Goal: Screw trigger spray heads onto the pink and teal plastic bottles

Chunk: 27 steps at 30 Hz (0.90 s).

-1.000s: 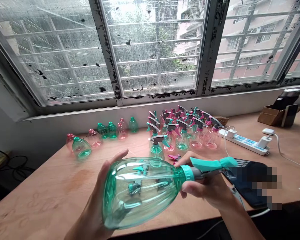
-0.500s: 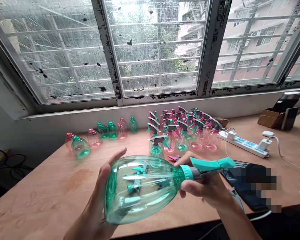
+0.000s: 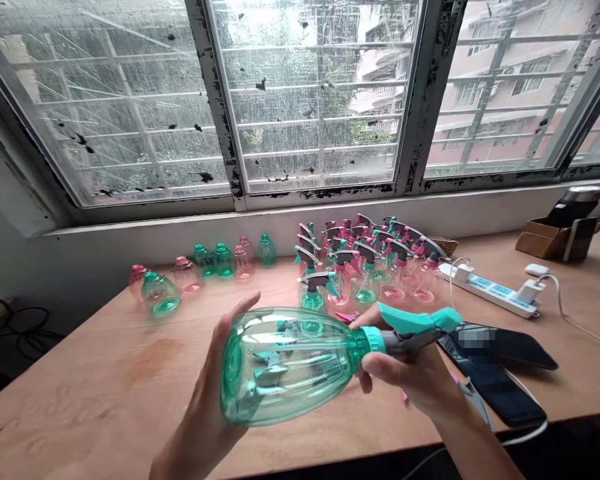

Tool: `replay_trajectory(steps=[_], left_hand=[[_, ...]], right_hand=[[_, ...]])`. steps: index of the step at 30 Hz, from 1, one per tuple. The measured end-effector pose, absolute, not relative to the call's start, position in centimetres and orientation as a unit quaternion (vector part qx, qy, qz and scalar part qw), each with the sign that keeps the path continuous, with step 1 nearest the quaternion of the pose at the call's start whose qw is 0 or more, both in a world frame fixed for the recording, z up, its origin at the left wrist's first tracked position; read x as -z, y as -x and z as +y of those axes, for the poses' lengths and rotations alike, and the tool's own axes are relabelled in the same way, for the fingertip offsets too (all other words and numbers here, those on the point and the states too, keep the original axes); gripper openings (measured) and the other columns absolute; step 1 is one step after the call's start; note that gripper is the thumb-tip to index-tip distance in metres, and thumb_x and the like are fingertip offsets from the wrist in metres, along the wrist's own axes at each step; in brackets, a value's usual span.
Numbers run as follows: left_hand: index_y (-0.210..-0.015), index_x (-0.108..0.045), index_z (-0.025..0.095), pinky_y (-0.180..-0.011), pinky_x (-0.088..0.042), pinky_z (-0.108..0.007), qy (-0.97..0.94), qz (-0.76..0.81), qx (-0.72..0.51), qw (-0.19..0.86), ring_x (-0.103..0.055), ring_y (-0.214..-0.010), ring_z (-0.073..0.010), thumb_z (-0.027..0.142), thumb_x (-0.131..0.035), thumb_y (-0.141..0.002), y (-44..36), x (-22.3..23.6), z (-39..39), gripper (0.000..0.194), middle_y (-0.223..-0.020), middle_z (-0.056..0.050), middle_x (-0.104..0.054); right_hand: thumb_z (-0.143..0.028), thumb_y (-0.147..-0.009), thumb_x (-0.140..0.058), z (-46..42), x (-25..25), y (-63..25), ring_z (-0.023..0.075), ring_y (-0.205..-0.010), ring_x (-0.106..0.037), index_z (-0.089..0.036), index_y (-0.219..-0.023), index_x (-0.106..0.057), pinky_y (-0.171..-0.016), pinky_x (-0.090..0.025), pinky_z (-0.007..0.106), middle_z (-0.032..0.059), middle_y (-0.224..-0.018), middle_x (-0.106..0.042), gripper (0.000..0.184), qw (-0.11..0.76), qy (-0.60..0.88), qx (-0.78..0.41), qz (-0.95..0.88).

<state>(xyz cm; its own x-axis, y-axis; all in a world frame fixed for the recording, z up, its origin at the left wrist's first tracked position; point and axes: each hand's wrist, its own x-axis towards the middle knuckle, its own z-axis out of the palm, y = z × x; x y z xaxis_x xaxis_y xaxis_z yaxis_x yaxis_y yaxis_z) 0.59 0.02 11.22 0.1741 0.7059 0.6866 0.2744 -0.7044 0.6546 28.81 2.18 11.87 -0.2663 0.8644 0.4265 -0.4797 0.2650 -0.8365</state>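
Observation:
A clear green spray bottle (image 3: 295, 373) lies on its side in the air between my hands, its base to the left. My left hand (image 3: 215, 387) is wrapped about the base, with the thumb along the upper edge and the other fingers hidden. At the neck, my right hand (image 3: 410, 373) grips the turquoise collar (image 3: 376, 339) of the spray head, thumb in front. The turquoise trigger (image 3: 420, 319) points up and right. Through the bottle I see several loose turquoise-and-grey spray heads (image 3: 273, 373) on the table.
Several bottles with spray heads (image 3: 365, 267) stand in a group at the back. Headless green and pink bottles (image 3: 223, 260) stand at back left. A power strip (image 3: 495, 290), dark phones (image 3: 510, 393) and a cardboard box (image 3: 540, 237) are to the right, below the window.
The bottle has shifted slightly right at its base and turned a little about its length, with the trigger tilting up more. Both hands keep their hold.

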Motion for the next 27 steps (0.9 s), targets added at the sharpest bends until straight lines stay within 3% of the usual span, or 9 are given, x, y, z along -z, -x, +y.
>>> replay_trajectory(steps=[3, 5, 8, 11, 14, 20, 25, 27], left_hand=[[-0.172, -0.01, 0.054, -0.127, -0.045, -0.062, -0.738, 0.376, -0.521, 0.205, -0.045, -0.161, -0.0373, 0.029, -0.081, -0.096, -0.9, -8.5, 0.0, 0.107, -0.182, -0.006, -0.033], [-0.174, -0.008, 0.048, -0.13, -0.039, -0.062, -0.705, 0.409, -0.505, 0.284, -0.037, -0.164, -0.041, 0.041, -0.088, -0.089, -1.0, -5.7, -0.2, 0.116, -0.184, -0.008, -0.026], [-0.175, -0.015, 0.041, -0.138, -0.016, -0.062, -0.689, 0.4, -0.471, 0.379, -0.025, -0.169, -0.041, 0.054, -0.082, -0.091, -0.8, -1.2, -0.2, 0.108, -0.184, -0.01, -0.027], [-0.175, -0.013, 0.041, -0.137, -0.023, -0.058, -0.648, 0.38, -0.438, 0.495, -0.021, -0.17, -0.039, 0.056, -0.078, -0.094, -0.4, 1.6, 0.1, 0.105, -0.186, -0.008, -0.019], [-0.174, -0.013, 0.046, -0.136, -0.028, -0.053, -0.627, 0.39, -0.419, 0.528, -0.015, -0.172, -0.036, 0.046, -0.079, -0.097, -0.6, 2.0, 0.2, 0.102, -0.188, -0.003, -0.012], [-0.17, -0.027, 0.051, -0.133, -0.037, -0.046, -0.568, 0.366, -0.473, 0.566, -0.027, -0.169, -0.035, 0.038, -0.079, -0.098, -2.7, 0.7, -1.2, 0.09, -0.185, -0.004, -0.026], [-0.175, -0.006, 0.043, -0.135, -0.032, -0.046, -0.537, 0.365, -0.473, 0.596, -0.023, -0.17, -0.0349, 0.039, -0.083, -0.095, -3.6, 1.0, -2.0, 0.111, -0.186, -0.008, -0.02], [-0.175, -0.006, 0.042, -0.135, -0.032, -0.047, -0.543, 0.359, -0.462, 0.603, -0.024, -0.17, -0.0367, 0.042, -0.083, -0.094, -3.5, 1.4, -1.7, 0.112, -0.185, -0.009, -0.023]], right_hand=[[-0.04, -0.088, -0.093, 2.3, -10.9, -28.6, 0.0134, -0.055, -0.068, -0.018, -0.087, -0.082, -0.052, -0.056, 0.021, -0.0009, -0.063, -0.072, 0.024, 0.575, 0.197, -0.561, -0.562], [-0.042, -0.09, -0.09, 2.4, -9.5, -28.4, 0.0125, -0.057, -0.065, -0.018, -0.075, -0.079, -0.056, -0.055, 0.022, -0.0002, -0.063, -0.07, 0.031, 0.564, 0.226, -0.543, -0.58], [-0.049, -0.09, -0.089, 2.3, -6.0, -28.5, 0.0138, -0.056, -0.063, -0.019, -0.091, -0.083, -0.058, -0.054, 0.026, -0.0011, -0.062, -0.069, 0.031, 0.541, 0.279, -0.535, -0.586], [-0.058, -0.088, -0.087, 2.3, -2.0, -28.9, 0.0151, -0.055, -0.062, -0.019, -0.097, -0.081, -0.058, -0.054, 0.029, -0.0011, -0.063, -0.068, 0.041, 0.537, 0.334, -0.549, -0.546], [-0.059, -0.087, -0.087, 2.6, 0.6, -29.3, 0.0163, -0.056, -0.064, -0.017, -0.095, -0.079, -0.061, -0.054, 0.03, 0.0005, -0.064, -0.07, 0.044, 0.521, 0.373, -0.549, -0.537], [-0.063, -0.086, -0.085, 2.6, 1.6, -29.1, 0.0168, -0.054, -0.063, -0.018, -0.097, -0.073, -0.056, -0.053, 0.03, 0.0003, -0.064, -0.071, 0.048, 0.521, 0.377, -0.567, -0.515], [-0.06, -0.083, -0.09, 1.2, 2.1, -29.3, 0.0155, -0.05, -0.064, -0.018, -0.092, -0.072, -0.055, -0.05, 0.027, 0.0011, -0.062, -0.073, 0.047, 0.532, 0.386, -0.589, -0.471], [-0.061, -0.082, -0.091, 0.9, 2.3, -29.4, 0.0156, -0.049, -0.064, -0.017, -0.089, -0.073, -0.054, -0.05, 0.027, 0.002, -0.062, -0.074, 0.048, 0.533, 0.382, -0.599, -0.459]])
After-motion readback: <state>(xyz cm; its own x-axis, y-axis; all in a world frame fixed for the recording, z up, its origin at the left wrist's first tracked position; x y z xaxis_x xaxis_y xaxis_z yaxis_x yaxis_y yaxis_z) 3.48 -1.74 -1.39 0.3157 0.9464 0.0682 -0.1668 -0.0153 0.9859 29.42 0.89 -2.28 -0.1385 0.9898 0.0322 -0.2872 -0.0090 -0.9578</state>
